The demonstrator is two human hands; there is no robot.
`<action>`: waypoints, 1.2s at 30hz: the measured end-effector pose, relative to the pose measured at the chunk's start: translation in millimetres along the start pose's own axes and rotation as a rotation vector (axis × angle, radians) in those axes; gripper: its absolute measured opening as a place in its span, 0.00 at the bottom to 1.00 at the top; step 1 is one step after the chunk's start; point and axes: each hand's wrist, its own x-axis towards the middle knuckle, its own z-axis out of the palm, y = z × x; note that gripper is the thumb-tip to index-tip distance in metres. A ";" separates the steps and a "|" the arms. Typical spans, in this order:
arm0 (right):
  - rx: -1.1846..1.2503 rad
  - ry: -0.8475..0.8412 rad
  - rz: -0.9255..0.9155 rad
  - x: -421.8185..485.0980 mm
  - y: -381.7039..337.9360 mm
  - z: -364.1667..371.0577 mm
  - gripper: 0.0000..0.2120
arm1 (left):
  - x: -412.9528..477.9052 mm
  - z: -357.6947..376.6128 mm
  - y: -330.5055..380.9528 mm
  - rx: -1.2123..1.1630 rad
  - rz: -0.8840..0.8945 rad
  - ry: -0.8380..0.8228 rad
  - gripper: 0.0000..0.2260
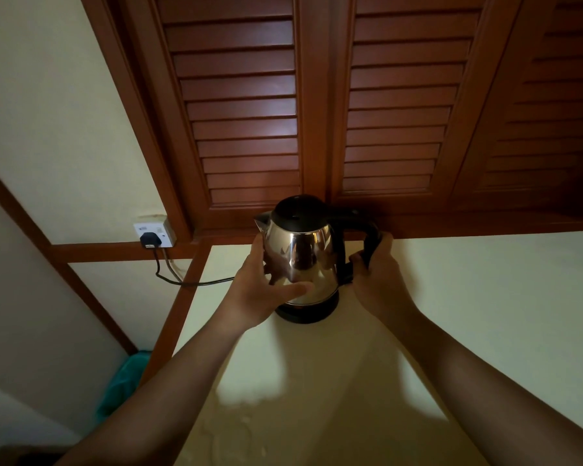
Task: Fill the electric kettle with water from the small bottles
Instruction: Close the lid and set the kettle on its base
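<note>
A steel electric kettle [302, 253] with a black lid and black handle stands on its black base [306, 311] at the far end of a pale counter [451, 297]. Its lid is down and its spout faces left. My left hand [261, 290] holds the left side of the steel body, thumb across the front. My right hand [376, 264] grips the black handle on the right. No small bottles are in view.
Brown louvred wooden shutters [283, 112] rise right behind the kettle. A black plug sits in a wall socket [154, 235] at the left, and its cord [182, 280] runs to the base. Teal cloth [122, 381] lies low beside the counter's left edge.
</note>
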 end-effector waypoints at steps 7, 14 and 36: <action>0.035 -0.013 0.017 2.9 3.0 -0.1 0.16 | -4.5 3.0 3.8 0.018 0.018 0.033 0.42; 0.048 -0.035 0.015 4.8 1.8 -1.2 0.18 | -5.9 5.3 1.6 0.002 0.019 0.043 0.42; 0.040 -0.037 0.032 2.1 5.4 -1.8 0.17 | -7.0 2.8 7.8 0.009 -0.036 -0.016 0.47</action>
